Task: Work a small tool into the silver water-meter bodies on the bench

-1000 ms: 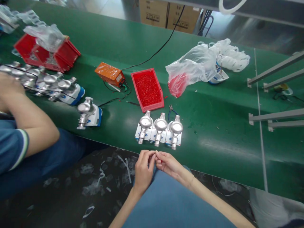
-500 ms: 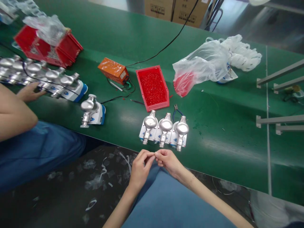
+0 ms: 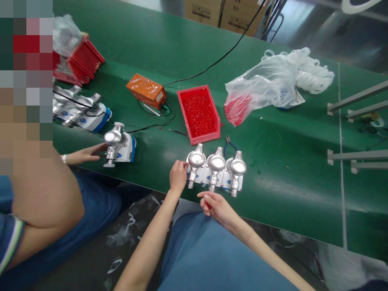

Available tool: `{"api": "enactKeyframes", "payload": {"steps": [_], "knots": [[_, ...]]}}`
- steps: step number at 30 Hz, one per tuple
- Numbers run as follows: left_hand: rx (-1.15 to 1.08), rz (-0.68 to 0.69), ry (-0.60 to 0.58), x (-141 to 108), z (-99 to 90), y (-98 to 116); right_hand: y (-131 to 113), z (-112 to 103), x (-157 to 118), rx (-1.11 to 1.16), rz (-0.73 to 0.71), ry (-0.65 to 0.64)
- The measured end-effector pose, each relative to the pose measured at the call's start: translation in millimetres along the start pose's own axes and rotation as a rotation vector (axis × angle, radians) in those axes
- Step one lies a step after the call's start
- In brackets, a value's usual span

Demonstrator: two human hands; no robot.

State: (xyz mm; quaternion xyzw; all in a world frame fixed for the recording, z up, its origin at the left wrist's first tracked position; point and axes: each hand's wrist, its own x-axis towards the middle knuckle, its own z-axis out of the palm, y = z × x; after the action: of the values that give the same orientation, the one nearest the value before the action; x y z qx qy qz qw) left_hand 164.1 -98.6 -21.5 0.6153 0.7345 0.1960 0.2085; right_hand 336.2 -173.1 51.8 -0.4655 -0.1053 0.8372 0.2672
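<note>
Three units [image 3: 217, 162] lying side by side near the green table's [image 3: 287, 161] edge, each a shiny, rounded silver body with necks at both ends, on a white-and-blue base, something small and red [image 3: 207, 205] partly hidden in the right hand [image 3: 220, 208]

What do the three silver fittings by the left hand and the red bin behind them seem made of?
Silver fittings: probably metal, polished or satin, judging by their bright highlights. Red bin: likely moulded plastic, fairly smooth, given its even colour.
</note>
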Motion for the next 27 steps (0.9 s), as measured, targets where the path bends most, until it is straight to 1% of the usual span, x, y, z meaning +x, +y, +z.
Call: {"api": "enactKeyframes", "payload": {"steps": [3, 6, 9, 11, 14, 16, 18, 19, 20, 21, 23, 25, 27], "knots": [[0.151, 0.032, -0.026, 3, 6.0, 1, -1, -3, -2, -0.04, -0.023, 0.044], [0.32, 0.095, -0.06, 1, 4.2, 7, -2, -6, -3, -0.059, -0.032, 0.065], [0.435, 0.163, -0.101, -2, 1.0, 11, -3, -10, -2, -0.057, -0.054, 0.089], [0.485, 0.243, -0.142, -7, -2.6, 10, -4, -13, -2, -0.03, -0.075, 0.102], [0.545, 0.356, -0.227, -18, -11.4, -1, -6, -18, -3, 0.051, -0.075, 0.105], [0.565, 0.345, -0.277, -25, -18.8, -9, -9, -22, -3, 0.103, -0.061, 0.109], [0.537, 0.276, -0.291, -31, -27.2, -9, -14, -25, -3, 0.161, -0.049, 0.106], [0.492, 0.238, -0.269, -34, -31.7, -5, -16, -27, -4, 0.198, -0.042, 0.095], [0.421, 0.204, -0.223, -37, -36.6, 3, -19, -28, -4, 0.238, -0.034, 0.076], [0.322, 0.18, -0.164, -41, -41.9, 14, -21, -28, -6, 0.277, -0.026, 0.048], [0.067, 0.168, -0.062, -52, -52.8, 43, -26, -29, -8, 0.344, -0.015, -0.024], [-0.188, 0.196, -0.063, -67, -62.1, 74, -28, -28, -11, 0.384, -0.013, -0.081], [-0.335, 0.207, -0.084, -81, -66.7, 99, -28, -28, -14, 0.392, -0.018, -0.104]]}}
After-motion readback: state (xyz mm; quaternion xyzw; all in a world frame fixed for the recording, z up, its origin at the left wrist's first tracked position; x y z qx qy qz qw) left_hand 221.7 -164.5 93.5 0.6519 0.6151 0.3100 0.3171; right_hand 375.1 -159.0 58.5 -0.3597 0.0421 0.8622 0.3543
